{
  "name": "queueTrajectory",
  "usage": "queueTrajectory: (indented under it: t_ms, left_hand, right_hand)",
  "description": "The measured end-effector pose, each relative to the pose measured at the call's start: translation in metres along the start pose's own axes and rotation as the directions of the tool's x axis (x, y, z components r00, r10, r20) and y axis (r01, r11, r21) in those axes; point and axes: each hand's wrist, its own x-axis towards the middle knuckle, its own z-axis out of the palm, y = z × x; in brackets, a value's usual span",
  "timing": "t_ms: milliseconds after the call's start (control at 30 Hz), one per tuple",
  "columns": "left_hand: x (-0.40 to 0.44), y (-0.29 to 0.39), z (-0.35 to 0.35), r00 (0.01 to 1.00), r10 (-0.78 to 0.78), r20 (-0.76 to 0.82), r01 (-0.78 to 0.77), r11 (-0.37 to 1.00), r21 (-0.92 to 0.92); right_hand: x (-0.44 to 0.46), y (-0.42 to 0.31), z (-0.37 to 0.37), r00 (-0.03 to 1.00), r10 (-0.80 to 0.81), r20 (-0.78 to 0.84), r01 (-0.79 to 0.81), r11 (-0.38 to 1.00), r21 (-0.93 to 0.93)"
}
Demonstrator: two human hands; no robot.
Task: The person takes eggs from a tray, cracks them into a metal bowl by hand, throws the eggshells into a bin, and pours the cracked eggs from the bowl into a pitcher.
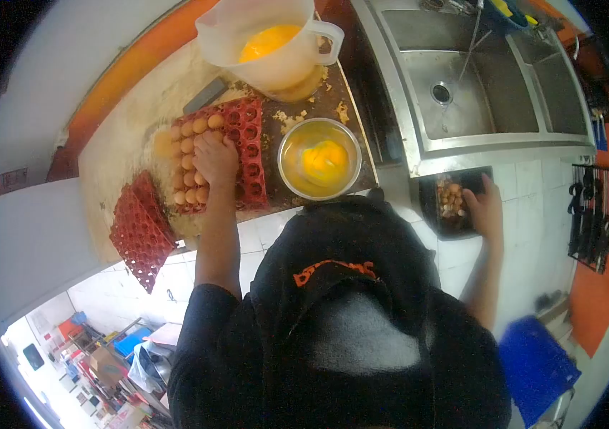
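Observation:
My left hand (216,159) rests over the brown eggs (201,124) in a red egg tray (252,154), its fingers curled down on an egg that they mostly hide. Off to the right, my right hand (485,207) hangs over a dark bin (454,227) with broken shells (450,198) inside; its thumb and fingers are apart and nothing shows between them. A metal bowl (354,159) with cracked eggs and yellow yolks stands on the worktop, right of the tray. Behind it is a large translucent jug (222,36) holding yellow liquid.
Empty red trays (140,229) lie at the worktop's left edge. A grey flat object (205,96) is behind the egg tray. Bits of crumb-like debris lie near the bowl. A steel sink (454,93) stands at the right, with a blue object (537,368) at lower right.

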Motion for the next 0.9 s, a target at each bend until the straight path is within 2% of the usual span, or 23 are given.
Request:
queueTrajectory:
  t_ms: [100, 133, 167, 200, 233, 300, 333, 367, 433, 500, 567, 600, 667, 700, 733, 767, 800, 833, 867, 900]
  left_hand:
    - [0.01, 0.002, 0.0, 0.997, -0.047, 0.054, 0.046, 0.999, 0.018]
    - [0.011, -0.002, 0.01, 0.998, -0.047, 0.044, 0.046, 0.999, 0.025]
    - [0.009, -0.01, 0.027, 0.998, 0.024, 0.062, -0.028, 0.998, 0.063]
    - [0.01, -0.012, 0.026, 0.996, 0.055, 0.069, -0.061, 0.994, 0.088]
    - [0.012, -0.011, 0.016, 0.993, 0.085, 0.076, -0.093, 0.989, 0.112]
    - [0.007, 0.002, -0.005, 0.992, -0.016, 0.122, 0.005, 0.996, 0.087]
    - [0.005, 0.001, 0.001, 0.996, 0.036, 0.083, -0.042, 0.997, 0.066]
    - [0.005, -0.001, 0.006, 0.997, 0.02, 0.076, -0.026, 0.996, 0.08]
    - [0.006, -0.002, 0.01, 0.991, -0.01, 0.132, 0.007, 1.0, 0.025]
    - [0.007, -0.005, 0.009, 0.994, -0.029, 0.106, 0.03, 1.0, -0.006]
    - [0.01, -0.005, 0.009, 0.987, -0.032, 0.157, 0.042, 0.997, -0.061]
    - [0.013, -0.006, 0.004, 0.988, -0.033, 0.154, 0.043, 0.997, -0.063]
    - [0.018, -0.01, -0.015, 0.961, -0.043, 0.272, 0.109, 0.967, -0.23]
    - [0.019, -0.01, -0.021, 0.962, -0.035, 0.27, 0.101, 0.967, -0.234]
    - [0.018, -0.01, -0.027, 0.976, -0.068, 0.206, 0.133, 0.939, -0.316]
    - [0.019, -0.01, -0.034, 0.984, -0.106, 0.145, 0.156, 0.903, -0.399]
    - [0.02, -0.008, -0.041, 0.985, -0.096, 0.142, 0.146, 0.902, -0.406]
    - [0.02, -0.006, -0.05, 0.963, 0.0, 0.27, 0.208, 0.638, -0.742]
    - [0.018, -0.001, -0.059, 0.927, 0.147, 0.346, 0.302, 0.255, -0.918]
    - [0.016, 0.009, -0.078, 0.924, 0.165, 0.346, 0.301, 0.25, -0.92]
  right_hand:
    - [-0.003, -0.04, 0.009, 0.999, -0.046, -0.029, 0.047, 0.998, 0.049]
    - [-0.001, -0.048, 0.013, 0.993, -0.119, -0.018, 0.119, 0.993, 0.015]
    - [0.0, -0.06, 0.017, 0.981, -0.193, -0.004, 0.193, 0.981, -0.018]
    - [-0.004, -0.082, 0.014, 0.993, -0.112, 0.048, 0.108, 0.991, 0.08]
    - [-0.003, -0.083, 0.018, 0.991, -0.123, 0.051, 0.118, 0.989, 0.091]
    - [0.0, -0.084, 0.026, 0.972, -0.231, 0.034, 0.232, 0.973, -0.02]
    - [-0.004, -0.096, 0.023, 0.981, -0.182, 0.064, 0.182, 0.983, 0.0]
    - [-0.004, -0.095, 0.027, 0.977, -0.201, 0.071, 0.2, 0.98, 0.01]
    - [-0.001, -0.086, 0.033, 0.972, -0.234, 0.035, 0.234, 0.972, -0.001]
    - [0.001, -0.083, 0.034, 0.97, -0.238, 0.051, 0.238, 0.971, 0.004]
    - [0.003, -0.078, 0.036, 0.983, -0.159, 0.096, 0.153, 0.986, 0.068]
    - [0.005, -0.07, 0.038, 0.981, -0.172, 0.086, 0.166, 0.984, 0.072]
    - [0.005, -0.071, 0.036, 0.984, -0.161, 0.079, 0.151, 0.982, 0.113]
    - [0.004, -0.075, 0.033, 0.986, -0.152, 0.075, 0.141, 0.981, 0.135]
    - [0.002, -0.079, 0.03, 0.987, -0.144, 0.07, 0.131, 0.979, 0.156]
    - [0.001, -0.087, 0.027, 0.984, -0.168, 0.054, 0.157, 0.972, 0.173]
    - [0.0, -0.097, 0.026, 0.981, -0.192, 0.038, 0.181, 0.965, 0.189]
    - [0.0, -0.106, 0.031, 0.983, -0.181, 0.029, 0.173, 0.967, 0.187]
    - [0.0, -0.117, 0.038, 0.961, -0.271, 0.064, 0.242, 0.926, 0.289]
    - [0.0, -0.129, 0.046, 0.929, -0.36, 0.089, 0.3, 0.87, 0.39]
